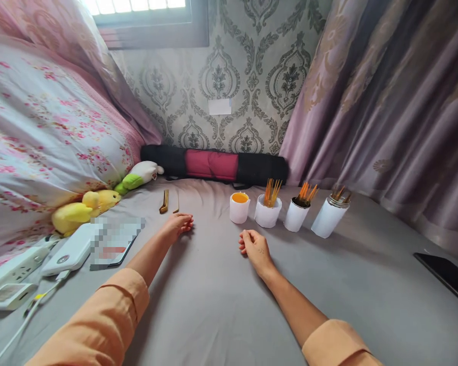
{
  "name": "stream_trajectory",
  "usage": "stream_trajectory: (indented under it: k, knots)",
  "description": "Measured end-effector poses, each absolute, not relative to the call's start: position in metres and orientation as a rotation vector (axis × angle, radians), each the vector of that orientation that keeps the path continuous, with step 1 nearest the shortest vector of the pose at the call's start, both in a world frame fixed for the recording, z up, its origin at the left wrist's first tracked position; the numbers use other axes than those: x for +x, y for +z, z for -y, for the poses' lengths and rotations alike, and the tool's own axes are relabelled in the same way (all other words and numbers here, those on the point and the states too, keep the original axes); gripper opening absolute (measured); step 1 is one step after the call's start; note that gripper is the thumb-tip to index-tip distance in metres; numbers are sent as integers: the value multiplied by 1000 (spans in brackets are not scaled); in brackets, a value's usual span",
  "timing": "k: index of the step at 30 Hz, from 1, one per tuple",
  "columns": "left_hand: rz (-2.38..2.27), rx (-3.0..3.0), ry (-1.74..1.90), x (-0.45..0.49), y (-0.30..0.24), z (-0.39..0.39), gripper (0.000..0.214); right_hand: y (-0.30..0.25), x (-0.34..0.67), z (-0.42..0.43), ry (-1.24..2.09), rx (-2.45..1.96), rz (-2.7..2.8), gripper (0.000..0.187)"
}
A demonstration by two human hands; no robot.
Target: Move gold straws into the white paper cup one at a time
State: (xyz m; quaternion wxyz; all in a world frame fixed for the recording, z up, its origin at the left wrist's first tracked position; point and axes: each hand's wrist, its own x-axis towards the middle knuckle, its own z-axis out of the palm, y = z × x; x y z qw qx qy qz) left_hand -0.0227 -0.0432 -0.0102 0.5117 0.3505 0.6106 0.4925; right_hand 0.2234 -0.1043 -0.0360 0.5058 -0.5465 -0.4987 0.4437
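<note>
My left hand (178,227) hovers just above the grey sheet, its fingers loosely stretched out and holding nothing. Just beyond it lie a brass-coloured L-shaped piece (164,202) and a thinner bent rod (176,202). My right hand (256,250) has its fingers curled in loosely, with nothing visible in them. In front of that hand stands a white-wrapped cup with an orange inside (239,209). To its right are a wide white cup (267,214), a white-wrapped can (296,216) and a tilted-looking white-wrapped jar (329,218), each with thin orange or brown sticks (273,193) in it.
A black and red rolled bag (211,165) lies along the wall. On the left are plush toys (78,211), a white power bank (73,249), a power strip (19,267), a cable (30,316) and a partly blurred flat item (118,244). A black phone-like slab (445,277) lies right.
</note>
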Motion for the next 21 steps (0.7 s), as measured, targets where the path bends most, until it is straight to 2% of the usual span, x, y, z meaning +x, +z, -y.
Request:
stream_trajectory:
  k: [10, 15, 21]
  knots:
    - [-1858, 1070, 1211, -53, -16, 25, 15, -36, 223, 104, 1079, -1316, 1193, 35]
    - [-2091, 1251, 1098, -70, -22, 15, 25, -34, 223, 106, 1088, -1317, 1197, 35]
    - [-2252, 1498, 922, -78, -21, 7, 24, -31, 222, 106, 1087, -1326, 1193, 33]
